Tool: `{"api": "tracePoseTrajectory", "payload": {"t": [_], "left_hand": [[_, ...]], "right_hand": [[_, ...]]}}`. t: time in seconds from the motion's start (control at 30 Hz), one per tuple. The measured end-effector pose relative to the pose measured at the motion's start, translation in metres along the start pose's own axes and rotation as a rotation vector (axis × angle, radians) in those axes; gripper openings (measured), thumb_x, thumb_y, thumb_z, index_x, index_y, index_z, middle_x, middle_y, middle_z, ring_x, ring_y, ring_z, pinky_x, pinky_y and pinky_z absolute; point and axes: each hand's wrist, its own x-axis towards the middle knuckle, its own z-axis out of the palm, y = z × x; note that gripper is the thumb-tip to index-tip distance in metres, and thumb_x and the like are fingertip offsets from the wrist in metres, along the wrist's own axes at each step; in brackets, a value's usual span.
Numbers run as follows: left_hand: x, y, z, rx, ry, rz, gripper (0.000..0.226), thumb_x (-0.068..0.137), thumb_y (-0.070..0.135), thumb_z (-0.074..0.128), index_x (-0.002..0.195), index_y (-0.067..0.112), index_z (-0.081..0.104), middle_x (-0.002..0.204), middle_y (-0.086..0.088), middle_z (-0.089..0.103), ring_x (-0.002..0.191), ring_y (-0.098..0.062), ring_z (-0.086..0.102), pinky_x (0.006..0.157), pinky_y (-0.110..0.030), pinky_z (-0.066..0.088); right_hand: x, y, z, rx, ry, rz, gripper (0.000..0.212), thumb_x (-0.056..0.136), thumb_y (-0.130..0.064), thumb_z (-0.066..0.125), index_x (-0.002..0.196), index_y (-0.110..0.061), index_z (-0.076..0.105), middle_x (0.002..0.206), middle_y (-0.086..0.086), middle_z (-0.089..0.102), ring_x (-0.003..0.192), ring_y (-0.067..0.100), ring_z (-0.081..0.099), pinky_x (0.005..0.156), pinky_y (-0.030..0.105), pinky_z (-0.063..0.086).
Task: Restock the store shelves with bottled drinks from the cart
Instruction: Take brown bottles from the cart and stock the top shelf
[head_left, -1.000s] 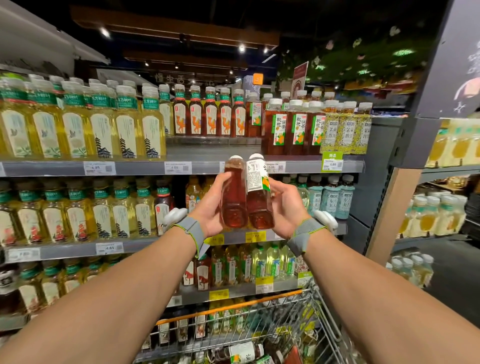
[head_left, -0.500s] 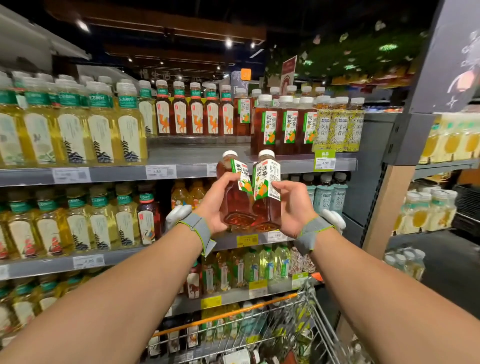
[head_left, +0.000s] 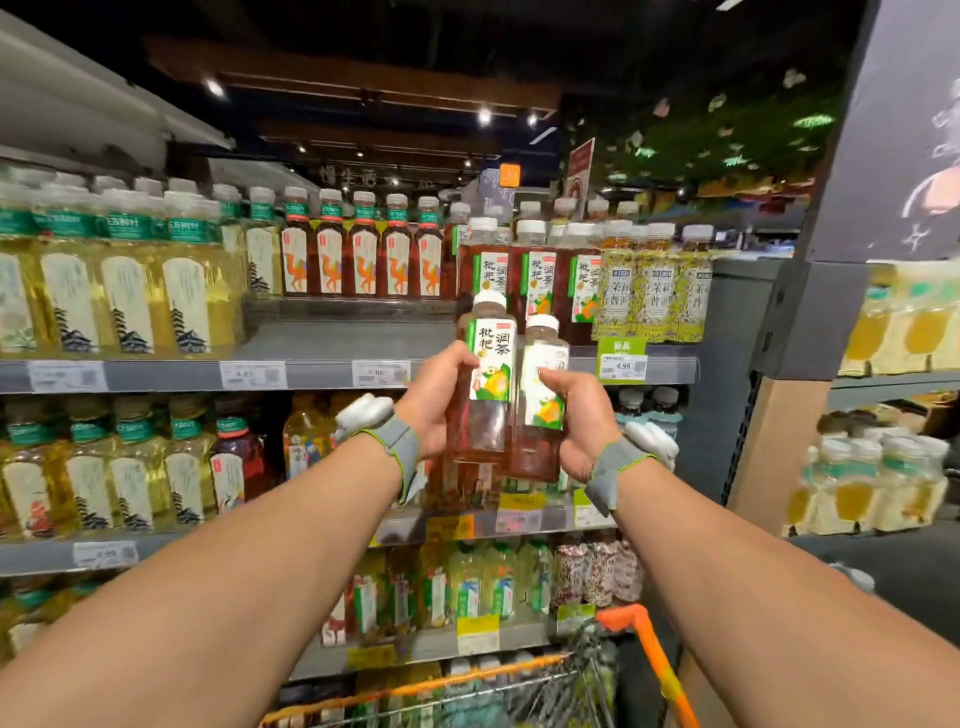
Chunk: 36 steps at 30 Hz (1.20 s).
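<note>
1. I get one view only: the wide-angle camera on the person's head.
2. It faces forward at the shelves (head_left: 337, 338), close up, roughly level with the upper one.
3. The left hand (head_left: 431, 400) and right hand (head_left: 576, 421), gripping two bottles (head_left: 488, 364), sit near centre; the cart (head_left: 650, 656) clips the bottom edge.

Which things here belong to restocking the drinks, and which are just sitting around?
Job: left hand, its loquat tea bottle, right hand, its second bottle, matching shelf bottles, bare shelf gap, cart.
Around: pale yellow tea bottles, camel-label bottles, price tags.
</note>
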Motion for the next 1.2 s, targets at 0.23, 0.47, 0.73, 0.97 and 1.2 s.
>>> {"api": "tracePoseTrajectory", "payload": {"t": [0.23,0.47,0.73,0.97,1.2], "left_hand": [[0.020,0.009,0.019,0.156,0.088,0.299,0.027,0.090,0.036,0.067,0.103,0.013,0.073,0.094,-0.010,0.078,0.086,-0.029,0.075,0.077,-0.044,0.063],[0.035,0.051,0.007,0.171,0.138,0.541,0.040,0.084,0.015,0.083,0.117,0.010,0.062,0.107,-0.008,0.077,0.097,-0.022,0.075,0.086,-0.044,0.061],[0.060,0.086,-0.001,0.347,0.212,0.689,0.073,0.075,0.025,0.091,0.139,0.016,0.056,0.134,-0.004,0.066,0.124,-0.021,0.062,0.107,-0.042,0.051],[0.079,0.089,-0.002,0.434,0.372,0.776,0.083,0.071,0.039,0.092,0.143,0.020,0.056,0.127,0.009,0.062,0.106,-0.007,0.054,0.087,-0.019,0.044],[0.090,0.086,0.002,0.448,0.360,0.769,0.064,0.071,0.035,0.093,0.129,0.025,0.067,0.114,0.012,0.072,0.106,-0.008,0.065,0.097,-0.039,0.057]], "right_hand": [[0.010,-0.015,0.006,-0.144,-0.031,-0.227,0.093,0.052,-0.052,0.095,0.125,-0.005,0.062,0.109,0.013,0.075,0.099,0.031,0.074,0.090,0.055,0.058],[0.027,-0.039,0.024,-0.442,0.317,-0.495,0.073,0.052,-0.065,0.083,0.101,-0.013,0.066,0.095,0.002,0.071,0.090,0.025,0.068,0.082,0.041,0.056],[0.049,-0.069,0.035,-0.587,0.398,-0.676,0.051,0.074,-0.059,0.081,0.088,-0.015,0.061,0.100,0.006,0.059,0.090,0.022,0.052,0.083,0.032,0.041],[0.061,-0.088,0.041,-0.668,0.476,-0.711,0.068,0.081,-0.056,0.076,0.130,-0.010,0.062,0.129,0.007,0.066,0.120,0.030,0.059,0.101,0.042,0.047],[0.071,-0.091,0.044,-0.660,0.462,-0.702,0.066,0.078,-0.056,0.078,0.126,-0.013,0.066,0.125,0.007,0.068,0.116,0.030,0.061,0.097,0.043,0.051]]}}
